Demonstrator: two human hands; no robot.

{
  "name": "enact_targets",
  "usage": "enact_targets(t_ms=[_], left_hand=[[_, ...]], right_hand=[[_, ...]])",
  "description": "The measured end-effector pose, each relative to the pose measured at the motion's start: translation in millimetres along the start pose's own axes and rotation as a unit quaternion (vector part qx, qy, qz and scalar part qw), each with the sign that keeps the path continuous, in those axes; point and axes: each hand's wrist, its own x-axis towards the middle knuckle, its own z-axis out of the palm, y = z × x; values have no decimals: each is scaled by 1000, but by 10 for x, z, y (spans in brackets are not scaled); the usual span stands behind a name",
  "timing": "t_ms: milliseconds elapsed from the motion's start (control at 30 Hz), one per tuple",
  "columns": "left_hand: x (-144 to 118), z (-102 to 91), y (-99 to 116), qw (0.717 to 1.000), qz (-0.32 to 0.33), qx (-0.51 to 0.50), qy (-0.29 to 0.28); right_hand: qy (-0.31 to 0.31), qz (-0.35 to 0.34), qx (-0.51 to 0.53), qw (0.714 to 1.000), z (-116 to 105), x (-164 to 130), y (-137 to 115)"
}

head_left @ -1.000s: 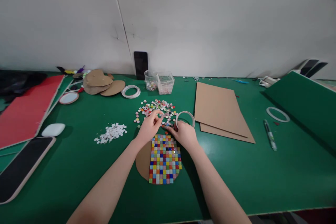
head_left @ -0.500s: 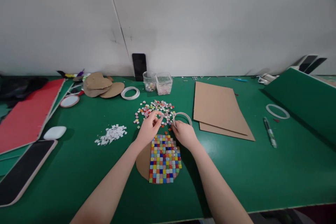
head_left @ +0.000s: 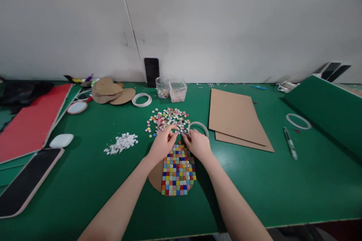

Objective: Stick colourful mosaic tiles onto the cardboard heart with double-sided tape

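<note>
Both hands (head_left: 181, 144) drawn closer, fingertips meeting above mosaic tiles (head_left: 178, 173).

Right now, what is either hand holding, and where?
Cannot tell: left hand and right hand pinch together by the loose tiles, fingertips hiding any tile.

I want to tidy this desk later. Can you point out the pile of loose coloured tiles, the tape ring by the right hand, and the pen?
loose coloured tiles (head_left: 169, 116), head view, middle of the pile.
tape ring (head_left: 202, 124), head view, far rim.
pen (head_left: 290, 144), head view, mid-barrel.
</note>
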Motion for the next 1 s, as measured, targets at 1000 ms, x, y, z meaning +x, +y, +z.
enact_targets(t_ms=[1000], left_hand=[[-101, 5, 213, 997, 35, -61, 29]], right_hand=[[-118, 2, 608, 785, -234, -43, -83]])
